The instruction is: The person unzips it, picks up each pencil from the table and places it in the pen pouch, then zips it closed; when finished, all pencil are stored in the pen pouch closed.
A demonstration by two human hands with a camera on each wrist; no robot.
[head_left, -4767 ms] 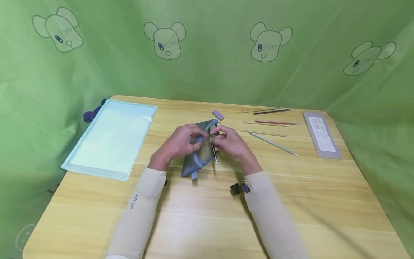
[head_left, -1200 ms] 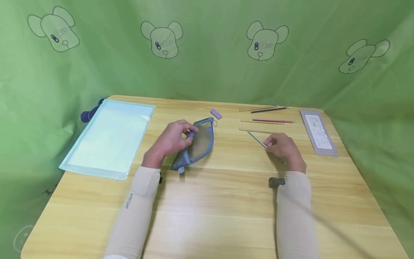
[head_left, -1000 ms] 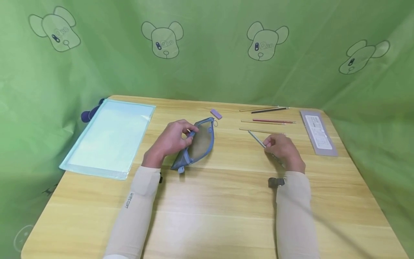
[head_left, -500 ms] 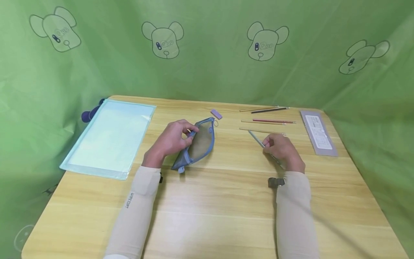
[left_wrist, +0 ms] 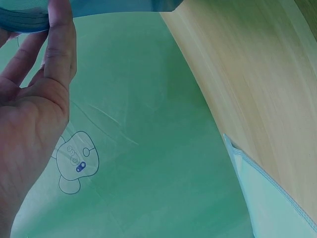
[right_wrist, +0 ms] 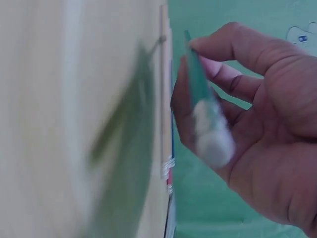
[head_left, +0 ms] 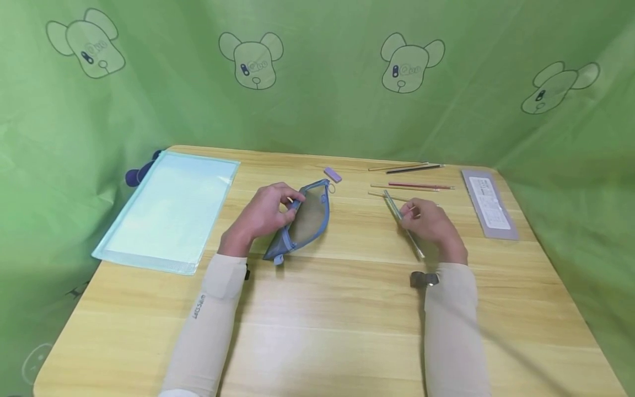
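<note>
My left hand (head_left: 270, 212) pinches the near edge of a blue-grey zip pencil pouch (head_left: 310, 218), whose mouth gapes toward the right. In the left wrist view the thumb and fingers hold the pouch's blue rim (left_wrist: 25, 22). My right hand (head_left: 426, 218) pinches a teal pencil (head_left: 397, 212) between thumb and fingers, off to the right of the pouch. Its white eraser end (right_wrist: 215, 146) points at the camera in the right wrist view, and its shadow falls on the table beside it. Behind this pencil lies a yellow pencil (head_left: 377, 193), partly covered by the hand.
Further back are a red pencil (head_left: 421, 186), a black pencil (head_left: 414, 169) and several yellow ones. A purple eraser (head_left: 333, 175) lies behind the pouch. On the right is a lilac flat pack (head_left: 488, 204) with a white label; on the left, a light-blue zip folder (head_left: 168, 212).
The black-and-silver pencil held at the pouch earlier is out of sight. My right hand moved right, took hold of the teal pencil, and has now raised and turned it. Left hand stays on the pouch.
</note>
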